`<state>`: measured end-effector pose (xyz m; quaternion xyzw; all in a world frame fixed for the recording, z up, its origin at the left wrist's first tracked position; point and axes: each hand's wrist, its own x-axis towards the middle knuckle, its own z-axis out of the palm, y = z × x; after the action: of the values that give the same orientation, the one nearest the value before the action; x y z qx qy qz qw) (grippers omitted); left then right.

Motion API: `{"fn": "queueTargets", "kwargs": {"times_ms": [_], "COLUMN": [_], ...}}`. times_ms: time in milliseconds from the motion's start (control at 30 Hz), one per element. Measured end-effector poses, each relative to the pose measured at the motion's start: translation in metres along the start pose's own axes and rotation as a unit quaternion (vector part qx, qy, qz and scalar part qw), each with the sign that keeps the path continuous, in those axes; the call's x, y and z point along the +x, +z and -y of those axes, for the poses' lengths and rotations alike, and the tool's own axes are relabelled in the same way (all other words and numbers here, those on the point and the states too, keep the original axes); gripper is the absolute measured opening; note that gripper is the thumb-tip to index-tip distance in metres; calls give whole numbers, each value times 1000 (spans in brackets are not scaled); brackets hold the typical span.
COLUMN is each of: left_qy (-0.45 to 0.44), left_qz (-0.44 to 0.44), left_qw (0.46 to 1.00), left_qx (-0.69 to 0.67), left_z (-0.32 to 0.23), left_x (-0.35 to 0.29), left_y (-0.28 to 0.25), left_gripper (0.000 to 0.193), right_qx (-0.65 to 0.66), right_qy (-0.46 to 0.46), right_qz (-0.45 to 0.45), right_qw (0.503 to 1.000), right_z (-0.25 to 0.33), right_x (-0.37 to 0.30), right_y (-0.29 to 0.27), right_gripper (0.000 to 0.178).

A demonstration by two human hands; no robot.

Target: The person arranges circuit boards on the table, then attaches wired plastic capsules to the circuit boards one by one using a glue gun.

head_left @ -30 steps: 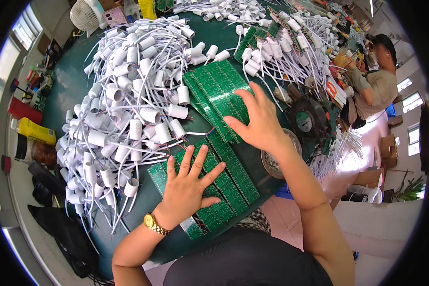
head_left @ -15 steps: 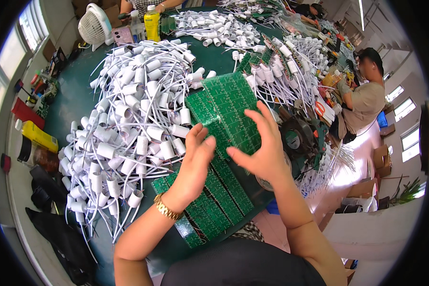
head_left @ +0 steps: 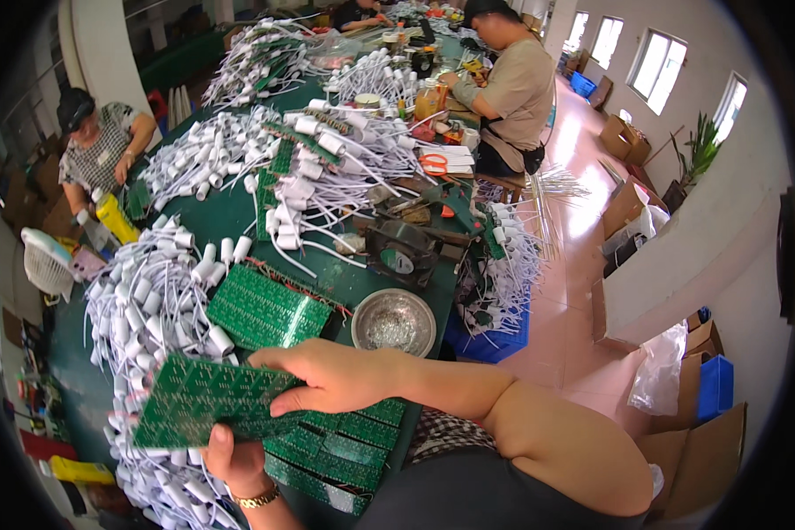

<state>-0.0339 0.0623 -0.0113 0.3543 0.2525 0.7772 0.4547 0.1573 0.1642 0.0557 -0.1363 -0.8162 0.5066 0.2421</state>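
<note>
A green printed circuit board panel [head_left: 208, 402] is raised between my two hands, tilted above the table. My right hand [head_left: 331, 375] pinches its right end between thumb and fingers. At the lower edge, my left hand [head_left: 238, 464] grips it with the thumb on the near face; the other fingers are mostly hidden. Below, more green board panels [head_left: 336, 450] lie in rows at the table's near edge. Another group of green boards [head_left: 269, 307] rests just beyond my right hand. White cylindrical sockets with wires [head_left: 146, 305] are heaped to the left, partly behind the held panel.
A metal bowl [head_left: 357, 329] of small clear bits and a black round fan [head_left: 397, 253] stand beyond my right forearm. Orange-handled scissors [head_left: 434, 164] lie farther off. A blue crate [head_left: 495, 343] sits beside the table. Two co-workers [head_left: 508, 84] [head_left: 102, 146] work at the table.
My view has swung to the right. Both hands were apart and unclosed near the raised boards; now both grip one panel, and the other boards lie on the table.
</note>
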Motion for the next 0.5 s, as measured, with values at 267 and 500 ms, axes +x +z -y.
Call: {"fn": "queueTargets", "kwargs": {"times_ms": [267, 500], "left_qy": [38, 7], "left_qz": [-30, -151], "left_qw": [952, 909], "left_qx": [301, 388], "left_z": [-13, -19], "left_x": [-29, -69], "left_y": [7, 39], "left_gripper": [53, 46], "right_qx": [83, 79], "right_qy": [-93, -133], "right_qz": [-136, -237], "right_qw": [983, 959], "right_z": [-30, -55], "right_x": [-22, -46], "right_y": [52, 95], "right_gripper": [42, 35]}}
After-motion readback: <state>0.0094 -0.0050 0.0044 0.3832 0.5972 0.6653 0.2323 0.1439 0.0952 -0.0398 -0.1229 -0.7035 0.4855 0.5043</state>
